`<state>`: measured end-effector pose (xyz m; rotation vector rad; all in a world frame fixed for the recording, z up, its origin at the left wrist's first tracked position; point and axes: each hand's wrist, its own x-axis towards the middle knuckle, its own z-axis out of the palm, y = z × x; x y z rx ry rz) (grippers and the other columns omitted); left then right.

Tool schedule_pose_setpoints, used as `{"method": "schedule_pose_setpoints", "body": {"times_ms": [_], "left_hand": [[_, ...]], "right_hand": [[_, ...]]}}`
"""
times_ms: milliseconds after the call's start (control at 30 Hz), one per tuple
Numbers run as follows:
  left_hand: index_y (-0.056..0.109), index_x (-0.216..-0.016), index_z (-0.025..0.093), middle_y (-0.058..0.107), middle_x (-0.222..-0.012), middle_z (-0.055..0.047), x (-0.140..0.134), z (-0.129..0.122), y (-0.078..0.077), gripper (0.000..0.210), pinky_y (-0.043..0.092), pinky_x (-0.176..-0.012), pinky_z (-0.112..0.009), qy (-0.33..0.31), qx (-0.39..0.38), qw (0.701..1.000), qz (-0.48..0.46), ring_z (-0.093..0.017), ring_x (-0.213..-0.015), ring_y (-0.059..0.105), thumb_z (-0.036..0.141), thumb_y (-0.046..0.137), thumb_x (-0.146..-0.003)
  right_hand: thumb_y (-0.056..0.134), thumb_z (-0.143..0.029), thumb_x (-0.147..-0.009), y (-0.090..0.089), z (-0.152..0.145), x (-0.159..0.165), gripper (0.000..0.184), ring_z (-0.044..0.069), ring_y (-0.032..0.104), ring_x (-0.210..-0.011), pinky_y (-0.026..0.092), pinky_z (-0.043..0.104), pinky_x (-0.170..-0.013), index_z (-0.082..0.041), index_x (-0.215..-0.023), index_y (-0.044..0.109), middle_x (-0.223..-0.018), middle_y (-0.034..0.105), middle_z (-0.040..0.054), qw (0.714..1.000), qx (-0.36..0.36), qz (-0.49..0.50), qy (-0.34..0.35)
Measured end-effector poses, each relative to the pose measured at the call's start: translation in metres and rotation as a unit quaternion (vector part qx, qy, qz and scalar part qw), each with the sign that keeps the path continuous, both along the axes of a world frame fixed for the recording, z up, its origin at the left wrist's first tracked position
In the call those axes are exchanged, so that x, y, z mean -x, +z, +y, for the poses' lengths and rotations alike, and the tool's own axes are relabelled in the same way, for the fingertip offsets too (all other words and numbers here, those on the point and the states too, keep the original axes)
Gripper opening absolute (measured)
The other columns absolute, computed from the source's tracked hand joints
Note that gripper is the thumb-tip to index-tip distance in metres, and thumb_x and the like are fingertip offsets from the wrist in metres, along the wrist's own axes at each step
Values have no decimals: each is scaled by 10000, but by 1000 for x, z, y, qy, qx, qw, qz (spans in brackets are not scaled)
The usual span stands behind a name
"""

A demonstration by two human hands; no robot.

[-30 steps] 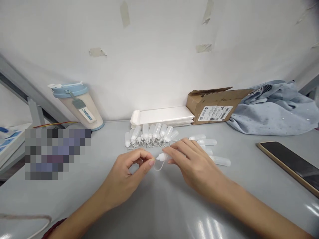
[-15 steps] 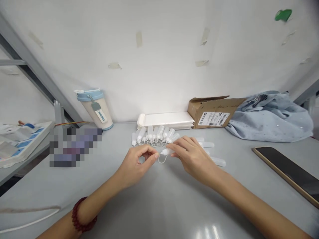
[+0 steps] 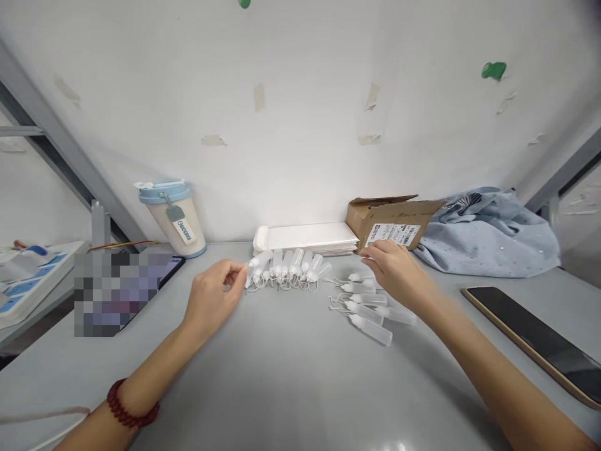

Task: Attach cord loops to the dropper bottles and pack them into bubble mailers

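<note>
Bottles point(image 3: 374, 331), right group | nozzles leftward, long axes roughly crosswise | left fingers point(image 3: 233, 267), right fingers point(image 3: 379, 252) curled, grip unclear

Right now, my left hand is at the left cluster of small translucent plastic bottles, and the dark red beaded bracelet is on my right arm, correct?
The side is wrong: the head view shows the dark red beaded bracelet on your left arm. Your left hand is indeed at the left cluster of small translucent plastic bottles.

The grey table point(image 3: 291, 363) bears small bottles point(image 3: 370, 329), a tumbler point(image 3: 174, 224) and a carton point(image 3: 387, 220).
</note>
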<state>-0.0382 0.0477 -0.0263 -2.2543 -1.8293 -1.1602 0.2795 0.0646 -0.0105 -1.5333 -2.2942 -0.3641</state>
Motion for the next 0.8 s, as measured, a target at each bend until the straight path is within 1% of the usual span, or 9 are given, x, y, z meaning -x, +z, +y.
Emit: {"method": "schedule_pose_setpoints", "body": {"times_ms": [100,167,267,333,467,633,800], "left_hand": [[576,-711,183,621,-672,-5,-4,1,-8,221,384,-574,-231,-35,20,999,34,-142,-627,551,319,446,-828],[596,-726,187,633,-674,-5,-5,2,-11,241,377,-588,-242,-48,47,996,53,-146,-617,556,327,433,-835],[629,-738,208,631,-595,12,-3,4,-11,276,359,-559,-246,-59,119,989,60,-151,-556,552,362,420,-836],[636,-729,216,612,-531,20,-2,5,-9,298,350,-541,-246,-63,149,985,63,-153,-510,538,379,411,-835],[622,-681,217,605,-518,16,0,6,-8,309,327,-524,-243,-61,139,985,87,-160,-493,526,402,420,-825],[586,-629,203,622,-571,-2,-1,7,-10,298,297,-523,-239,-62,128,984,108,-167,-533,533,403,454,-808],[537,-568,193,550,-510,9,-3,4,-9,326,270,-519,-237,-61,117,984,117,-149,-498,481,397,459,-810]], "right_hand": [[451,-54,-861,3,-2,0,195,248,540,-890,378,337,-752,-120,-926,622,-887,627,101,997,67,-17,-31],[461,-39,-846,3,-1,0,202,248,552,-904,381,321,-741,-125,-918,629,-904,637,105,995,95,-18,-37],[489,-31,-820,-1,3,-4,193,226,578,-876,394,284,-700,-134,-881,640,-906,644,103,992,122,-12,-40],[502,-42,-813,-3,5,-8,187,206,586,-874,403,261,-695,-142,-886,643,-929,644,100,989,140,-3,-38],[525,-88,-814,-5,7,-14,192,194,585,-906,417,244,-719,-158,-950,640,-983,642,92,985,169,20,-28],[530,-112,-803,-11,10,-17,202,204,601,-864,428,253,-694,-148,-962,650,-941,658,95,979,199,49,-19],[518,-109,-801,-17,14,-14,200,195,596,-851,422,241,-689,-147,-944,652,-938,666,84,976,204,76,-4]]}}
